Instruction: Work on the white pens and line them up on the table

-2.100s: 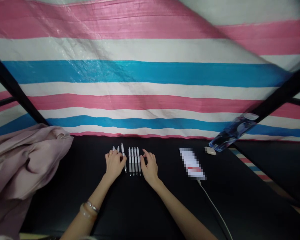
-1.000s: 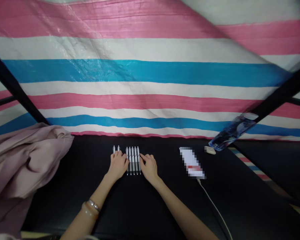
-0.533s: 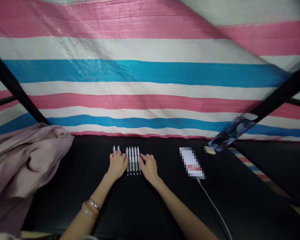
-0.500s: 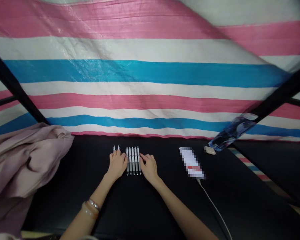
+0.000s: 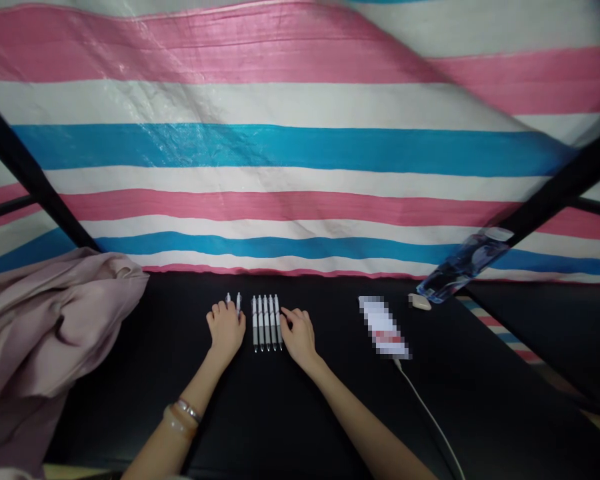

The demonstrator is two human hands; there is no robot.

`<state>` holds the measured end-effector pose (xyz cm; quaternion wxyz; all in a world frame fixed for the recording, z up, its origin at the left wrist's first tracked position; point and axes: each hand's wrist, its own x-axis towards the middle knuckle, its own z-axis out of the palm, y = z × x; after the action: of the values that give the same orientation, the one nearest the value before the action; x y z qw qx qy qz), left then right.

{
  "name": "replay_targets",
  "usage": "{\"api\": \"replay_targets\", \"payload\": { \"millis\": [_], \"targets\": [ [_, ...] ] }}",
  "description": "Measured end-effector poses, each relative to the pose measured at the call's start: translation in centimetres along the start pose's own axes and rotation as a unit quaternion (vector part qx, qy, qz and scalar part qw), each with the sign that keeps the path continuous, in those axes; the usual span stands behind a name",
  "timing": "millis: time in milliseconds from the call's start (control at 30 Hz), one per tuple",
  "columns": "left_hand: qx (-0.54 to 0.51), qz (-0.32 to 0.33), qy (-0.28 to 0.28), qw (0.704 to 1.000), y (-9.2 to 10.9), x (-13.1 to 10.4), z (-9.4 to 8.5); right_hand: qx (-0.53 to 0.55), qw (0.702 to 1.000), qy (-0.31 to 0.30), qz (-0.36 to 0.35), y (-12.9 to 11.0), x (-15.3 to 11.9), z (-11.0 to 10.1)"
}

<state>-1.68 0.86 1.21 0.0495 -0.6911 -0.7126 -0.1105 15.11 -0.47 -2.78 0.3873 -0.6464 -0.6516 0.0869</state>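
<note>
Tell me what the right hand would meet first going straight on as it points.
Most likely the rightmost pen in the row of five, just beside the right hand; whether they touch is unclear.

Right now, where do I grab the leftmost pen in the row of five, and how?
Probably pinch the leftmost pen mid-barrel, from above and the left, with the left hand: it lies flat and slim, its left side is open, and the next pen sits close on its right.
</note>
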Motion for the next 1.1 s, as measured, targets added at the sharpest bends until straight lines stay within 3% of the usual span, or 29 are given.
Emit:
{"api": "replay_targets", "payload": {
  "millis": [167,267,333,467,767,933,1100],
  "targets": [
    [-0.048,-0.008,0.011,0.999,0.0,0.1,-0.2,0.017,1.000,0.011,0.005,0.0,0.0,0.0],
    [-0.196,-0.019,0.030,0.980,-0.1,0.4,-0.2,0.030,0.999,0.014,0.013,-0.2,0.0,-0.3],
    [-0.358,-0.016,0.025,0.933,0.0,0.7,0.0,0.047,0.999,0.017,0.008,-0.5,0.0,-0.5],
    [-0.600,-0.051,0.008,0.798,0.2,1.1,0.4,0.086,0.995,0.022,-0.036,-1.1,-0.1,-1.2],
    [-0.728,-0.063,-0.051,0.681,0.8,1.2,0.5,0.048,0.988,0.021,-0.148,-1.5,-0.3,-1.6],
    [-0.712,-0.016,-0.111,0.693,1.0,0.9,0.1,0.002,0.982,-0.007,-0.187,-1.3,-0.3,-1.4],
    [-0.700,0.019,-0.129,0.702,1.1,0.7,-0.2,-0.009,0.980,0.005,-0.201,-0.9,-0.1,-1.0]
  ]
}}
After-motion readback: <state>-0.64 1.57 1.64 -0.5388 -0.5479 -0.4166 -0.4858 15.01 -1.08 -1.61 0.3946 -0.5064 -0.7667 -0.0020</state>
